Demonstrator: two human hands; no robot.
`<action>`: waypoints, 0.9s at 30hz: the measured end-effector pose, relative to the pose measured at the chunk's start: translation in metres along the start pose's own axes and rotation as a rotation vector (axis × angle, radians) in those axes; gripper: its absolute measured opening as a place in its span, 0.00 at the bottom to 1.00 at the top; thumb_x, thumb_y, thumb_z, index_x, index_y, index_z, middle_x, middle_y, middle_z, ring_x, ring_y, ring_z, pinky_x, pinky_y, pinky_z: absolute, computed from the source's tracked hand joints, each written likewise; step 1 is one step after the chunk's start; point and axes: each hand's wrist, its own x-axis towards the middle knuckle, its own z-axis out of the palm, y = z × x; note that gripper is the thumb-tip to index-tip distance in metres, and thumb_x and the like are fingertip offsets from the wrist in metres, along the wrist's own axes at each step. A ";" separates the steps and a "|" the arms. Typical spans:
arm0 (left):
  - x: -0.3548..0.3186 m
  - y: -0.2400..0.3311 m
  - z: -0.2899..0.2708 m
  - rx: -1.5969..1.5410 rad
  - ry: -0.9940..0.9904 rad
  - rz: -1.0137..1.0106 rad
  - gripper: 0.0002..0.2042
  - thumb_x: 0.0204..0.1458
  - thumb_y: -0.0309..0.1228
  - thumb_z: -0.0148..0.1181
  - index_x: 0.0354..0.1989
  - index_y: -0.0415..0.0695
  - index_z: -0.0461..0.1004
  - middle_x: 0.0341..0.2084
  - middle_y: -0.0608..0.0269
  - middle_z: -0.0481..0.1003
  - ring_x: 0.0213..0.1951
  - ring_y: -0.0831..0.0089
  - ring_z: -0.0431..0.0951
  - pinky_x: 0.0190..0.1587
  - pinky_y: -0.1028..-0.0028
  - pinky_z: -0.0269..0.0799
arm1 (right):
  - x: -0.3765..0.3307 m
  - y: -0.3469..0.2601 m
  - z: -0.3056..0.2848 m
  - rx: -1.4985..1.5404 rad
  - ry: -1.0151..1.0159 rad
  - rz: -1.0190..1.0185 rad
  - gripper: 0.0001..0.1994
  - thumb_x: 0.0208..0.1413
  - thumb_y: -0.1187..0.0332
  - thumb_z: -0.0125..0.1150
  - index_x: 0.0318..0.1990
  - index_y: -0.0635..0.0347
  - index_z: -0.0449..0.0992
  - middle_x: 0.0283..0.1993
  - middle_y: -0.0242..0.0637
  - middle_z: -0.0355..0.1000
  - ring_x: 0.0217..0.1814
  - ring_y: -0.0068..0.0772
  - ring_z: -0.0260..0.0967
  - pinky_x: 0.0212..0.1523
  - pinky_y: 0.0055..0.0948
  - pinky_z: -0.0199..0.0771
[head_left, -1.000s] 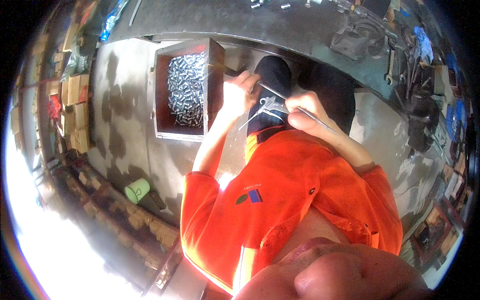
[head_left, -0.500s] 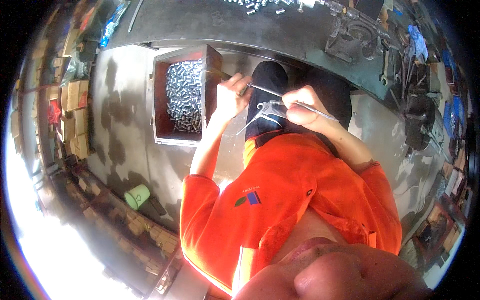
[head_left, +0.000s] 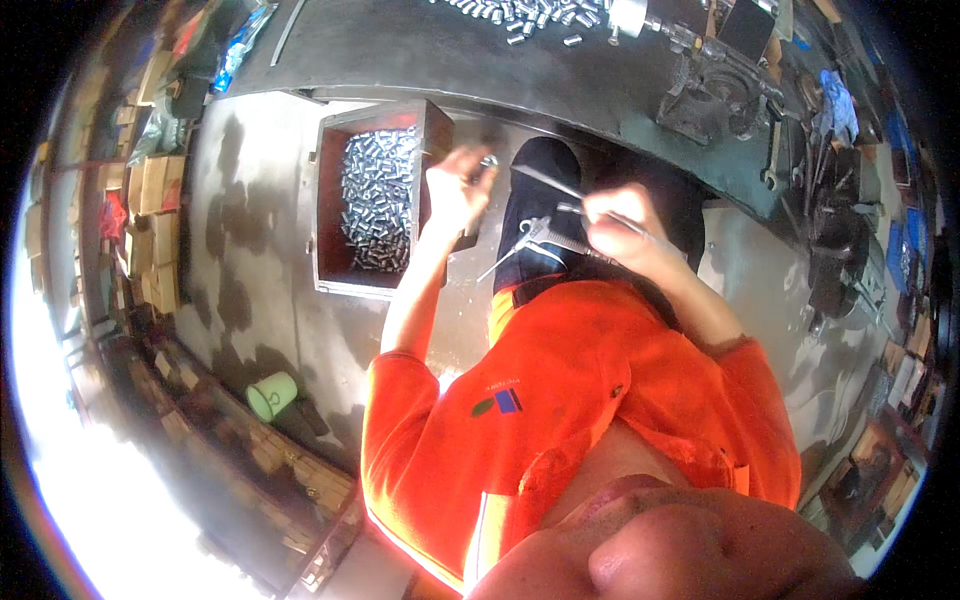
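Observation:
My left hand [head_left: 458, 190] is closed, pinching a small shiny metal sleeve [head_left: 488, 161] at its fingertips. In my right hand [head_left: 622, 222] is a long thin metal hand tool [head_left: 553, 181], its far tip pointing toward the left hand with a gap between tip and sleeve. An air blow gun [head_left: 545, 234] lies over my dark trousers just below the right hand; whether that hand also touches it I cannot tell. Beside my left forearm stands an open box [head_left: 316, 240] with many metal sleeves [head_left: 376, 200] inside.
Along the far side runs a dark metal workbench [head_left: 400, 55], bearing loose sleeves [head_left: 540, 12] and a greasy machine fixture [head_left: 705, 95]. Wrenches [head_left: 772, 160] and a blue cloth [head_left: 838, 105] lie at the right. A pale green bucket [head_left: 272, 397] stands on the floor, near shelves at the left.
The tool's tip, earlier at my left fingers, is now apart from them. My left hand has turned, showing the sleeve's end. My right hand has shifted slightly right and down.

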 end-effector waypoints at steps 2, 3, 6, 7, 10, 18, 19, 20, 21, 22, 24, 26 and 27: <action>0.015 -0.005 -0.009 -0.029 0.078 -0.133 0.07 0.39 0.22 0.64 0.29 0.38 0.76 0.15 0.65 0.69 0.16 0.82 0.63 0.19 0.81 0.58 | -0.012 -0.002 -0.007 -0.048 0.014 0.019 0.11 0.36 0.71 0.51 0.12 0.60 0.56 0.11 0.33 0.46 0.14 0.18 0.45 0.15 0.27 0.47; 0.023 -0.003 -0.013 -0.064 0.070 -0.106 0.08 0.39 0.26 0.65 0.30 0.38 0.76 0.15 0.65 0.69 0.16 0.82 0.64 0.20 0.79 0.60 | -0.016 -0.001 -0.007 -0.007 0.014 0.041 0.11 0.35 0.71 0.51 0.12 0.60 0.56 0.11 0.32 0.46 0.15 0.18 0.45 0.15 0.27 0.46; 0.062 -0.020 0.006 -0.014 0.028 0.037 0.11 0.39 0.29 0.66 0.31 0.37 0.76 0.16 0.61 0.73 0.18 0.79 0.69 0.21 0.78 0.64 | -0.017 0.003 -0.003 0.038 -0.021 0.020 0.11 0.35 0.70 0.52 0.12 0.61 0.57 0.11 0.32 0.46 0.15 0.18 0.45 0.16 0.26 0.46; 0.080 -0.015 0.014 -0.021 -0.041 -0.047 0.12 0.39 0.31 0.66 0.31 0.37 0.77 0.15 0.58 0.73 0.18 0.76 0.72 0.23 0.76 0.66 | -0.016 0.003 -0.001 0.085 -0.045 0.008 0.11 0.36 0.70 0.52 0.12 0.61 0.57 0.12 0.32 0.47 0.15 0.18 0.45 0.16 0.26 0.46; 0.134 -0.027 0.042 0.063 -0.081 0.018 0.13 0.39 0.34 0.65 0.30 0.37 0.77 0.14 0.58 0.72 0.17 0.75 0.72 0.23 0.75 0.67 | -0.015 0.005 0.008 0.028 -0.045 -0.016 0.10 0.37 0.72 0.51 0.14 0.61 0.57 0.13 0.33 0.45 0.16 0.17 0.45 0.16 0.25 0.46; 0.221 -0.006 0.042 -0.638 0.082 -0.185 0.20 0.42 0.28 0.62 0.44 0.33 0.68 0.32 0.54 0.76 0.28 0.73 0.78 0.32 0.77 0.73 | -0.021 0.003 0.007 0.029 -0.015 0.112 0.11 0.35 0.71 0.52 0.14 0.61 0.56 0.13 0.31 0.46 0.17 0.19 0.45 0.18 0.24 0.46; 0.216 0.007 0.033 -0.628 0.066 -0.144 0.21 0.43 0.25 0.58 0.48 0.30 0.65 0.29 0.53 0.76 0.24 0.73 0.78 0.29 0.78 0.72 | -0.023 0.004 0.005 0.007 0.002 0.116 0.10 0.34 0.73 0.52 0.13 0.61 0.56 0.13 0.29 0.48 0.17 0.18 0.46 0.18 0.23 0.46; 0.208 0.006 0.024 -0.606 0.038 -0.144 0.19 0.44 0.25 0.58 0.46 0.30 0.66 0.29 0.53 0.76 0.24 0.73 0.78 0.29 0.78 0.72 | -0.025 0.009 0.005 -0.017 0.021 0.123 0.10 0.33 0.73 0.52 0.13 0.60 0.56 0.13 0.28 0.49 0.17 0.17 0.46 0.18 0.23 0.46; 0.198 0.003 0.017 -0.585 0.010 -0.146 0.18 0.45 0.25 0.57 0.45 0.30 0.67 0.28 0.54 0.76 0.24 0.73 0.78 0.29 0.78 0.72 | -0.026 0.013 0.007 -0.043 0.040 0.130 0.09 0.33 0.74 0.52 0.13 0.60 0.56 0.13 0.28 0.49 0.18 0.16 0.46 0.18 0.23 0.46; 0.185 -0.005 0.006 -0.471 -0.033 -0.177 0.16 0.47 0.27 0.58 0.43 0.30 0.69 0.29 0.53 0.77 0.24 0.74 0.77 0.29 0.78 0.72 | -0.026 0.016 0.009 -0.044 0.054 0.116 0.09 0.32 0.76 0.51 0.13 0.60 0.56 0.13 0.27 0.48 0.18 0.16 0.45 0.18 0.23 0.44; 0.148 -0.019 -0.022 -0.385 -0.017 -0.187 0.15 0.48 0.29 0.57 0.43 0.33 0.71 0.29 0.52 0.77 0.24 0.75 0.77 0.29 0.79 0.72 | -0.026 0.017 0.010 0.025 0.021 0.126 0.12 0.34 0.72 0.53 0.13 0.60 0.55 0.14 0.26 0.47 0.18 0.15 0.44 0.18 0.23 0.43; 0.118 -0.032 -0.053 -0.327 0.004 -0.357 0.15 0.47 0.28 0.57 0.43 0.34 0.71 0.30 0.52 0.77 0.25 0.75 0.77 0.30 0.79 0.72 | -0.027 0.020 0.009 0.050 0.018 0.108 0.13 0.36 0.69 0.54 0.14 0.59 0.54 0.14 0.25 0.47 0.19 0.15 0.44 0.18 0.23 0.43; 0.094 -0.051 -0.071 -0.302 0.042 -0.491 0.15 0.47 0.27 0.56 0.42 0.34 0.72 0.30 0.51 0.77 0.25 0.75 0.77 0.30 0.79 0.72 | -0.028 0.029 0.011 0.073 -0.001 0.101 0.14 0.36 0.68 0.55 0.14 0.59 0.54 0.14 0.25 0.47 0.19 0.15 0.44 0.18 0.23 0.43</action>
